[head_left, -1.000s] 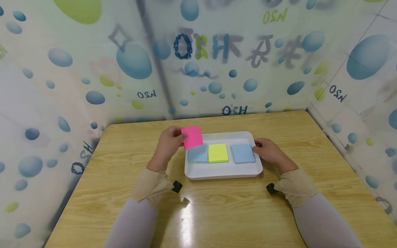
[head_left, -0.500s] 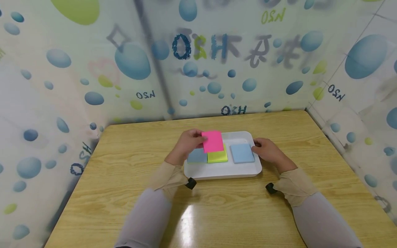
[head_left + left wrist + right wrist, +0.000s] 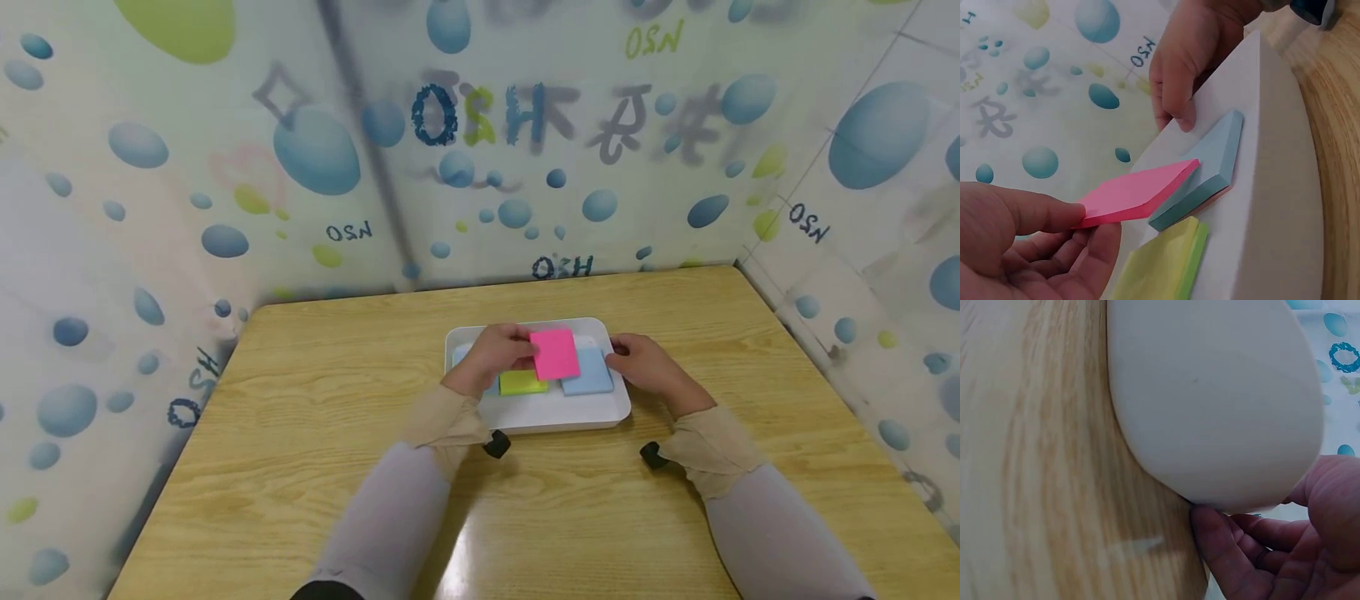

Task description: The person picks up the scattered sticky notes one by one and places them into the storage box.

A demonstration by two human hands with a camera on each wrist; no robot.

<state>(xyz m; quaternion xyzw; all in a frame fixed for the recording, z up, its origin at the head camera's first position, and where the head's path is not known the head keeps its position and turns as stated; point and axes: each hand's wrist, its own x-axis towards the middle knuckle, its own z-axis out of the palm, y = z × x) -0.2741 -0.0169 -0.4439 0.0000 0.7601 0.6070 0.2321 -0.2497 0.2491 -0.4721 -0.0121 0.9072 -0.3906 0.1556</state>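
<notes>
My left hand (image 3: 497, 354) pinches a pink sticky note pad (image 3: 555, 354) by its edge, thumb on top and fingers beneath. The pad is slightly tilted over the right part of a white tray (image 3: 555, 415), overlapping a blue sticky note pad (image 3: 594, 379) there. In the left wrist view, a thin reddish layer (image 3: 1215, 197) shows under that blue pad (image 3: 1210, 156). A yellow pad (image 3: 1157, 262) with a green layer lies beside it. My left hand mostly covers another blue pad (image 3: 492, 388). My right hand (image 3: 651, 367) grips the tray's right end, thumb over the rim.
The tray stands on a wood-grain table (image 3: 300, 433). Behind the table rises a wall (image 3: 480, 192) with blue and green bubble prints and lettering. Small black pieces (image 3: 497, 444) stick out from the taped wrists.
My left hand has carried the pink pad rightward, from the tray's left end past the yellow pad to the right-hand blue pad. My right hand has stayed at the tray's end.
</notes>
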